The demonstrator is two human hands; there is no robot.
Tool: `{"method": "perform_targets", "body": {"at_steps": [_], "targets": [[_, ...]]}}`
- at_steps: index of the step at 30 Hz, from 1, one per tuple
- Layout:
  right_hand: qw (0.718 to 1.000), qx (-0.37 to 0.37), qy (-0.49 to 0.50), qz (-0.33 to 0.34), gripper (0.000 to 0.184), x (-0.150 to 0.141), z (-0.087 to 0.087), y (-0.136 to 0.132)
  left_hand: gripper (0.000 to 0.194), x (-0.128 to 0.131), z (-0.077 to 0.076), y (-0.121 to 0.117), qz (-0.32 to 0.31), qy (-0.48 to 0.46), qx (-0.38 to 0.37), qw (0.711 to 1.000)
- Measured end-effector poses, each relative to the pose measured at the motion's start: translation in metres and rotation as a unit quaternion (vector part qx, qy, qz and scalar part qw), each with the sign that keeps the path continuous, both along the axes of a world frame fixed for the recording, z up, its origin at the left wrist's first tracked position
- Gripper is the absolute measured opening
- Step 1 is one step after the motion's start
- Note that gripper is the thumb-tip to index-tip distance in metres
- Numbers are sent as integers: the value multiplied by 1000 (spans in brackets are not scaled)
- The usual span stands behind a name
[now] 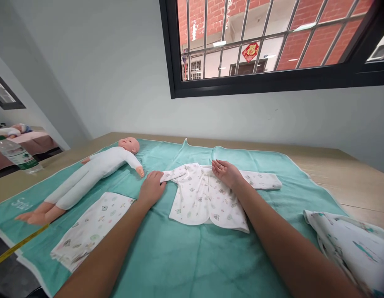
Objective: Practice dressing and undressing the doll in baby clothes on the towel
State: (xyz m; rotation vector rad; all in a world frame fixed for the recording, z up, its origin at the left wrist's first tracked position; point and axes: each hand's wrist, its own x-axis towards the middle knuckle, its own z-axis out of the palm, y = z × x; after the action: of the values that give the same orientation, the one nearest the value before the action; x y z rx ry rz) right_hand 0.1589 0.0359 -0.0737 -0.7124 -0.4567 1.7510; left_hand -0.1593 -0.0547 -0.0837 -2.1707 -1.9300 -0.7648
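Observation:
A small white baby shirt (195,198) with a scattered print lies spread on a teal towel, both sleeves stretched out sideways. My left hand (152,188) is closed on the cuff of its left-side sleeve. Over the collar and right front, my right hand (226,172) is turned partly palm up, fingers loosely bent, with nothing visible in it. Left of the shirt, a baby doll (100,167) in a white bodysuit lies on its back, its head toward the wall. Folded printed cloth (94,227) rests beside my left forearm, which hides part of its edge.
The teal towel (182,260) covers much of the wooden table (341,174). A folded white printed cloth (356,248) sits at the right. A yellow measuring tape (21,244) hangs off the left edge near a plastic bottle (20,156). Behind are a wall and barred window.

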Motion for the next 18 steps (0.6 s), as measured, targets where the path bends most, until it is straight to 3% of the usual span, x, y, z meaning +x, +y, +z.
{"method": "perform_targets", "body": {"at_steps": [4,10,14,18], "targets": [[1000,4,16,5,14,3,0,0,23,-10,-1,7,28,-96,-21,995],[1000,6,2,1,13,1,5,-4,30,-7,15,16,100,-262,18,960],[1000,8,-2,1,15,0,5,-5,22,-11,23,38,112,-285,47,951],[1000,4,-10,-7,14,-1,5,-5,26,-15,15,63,153,-371,80,912]]}}
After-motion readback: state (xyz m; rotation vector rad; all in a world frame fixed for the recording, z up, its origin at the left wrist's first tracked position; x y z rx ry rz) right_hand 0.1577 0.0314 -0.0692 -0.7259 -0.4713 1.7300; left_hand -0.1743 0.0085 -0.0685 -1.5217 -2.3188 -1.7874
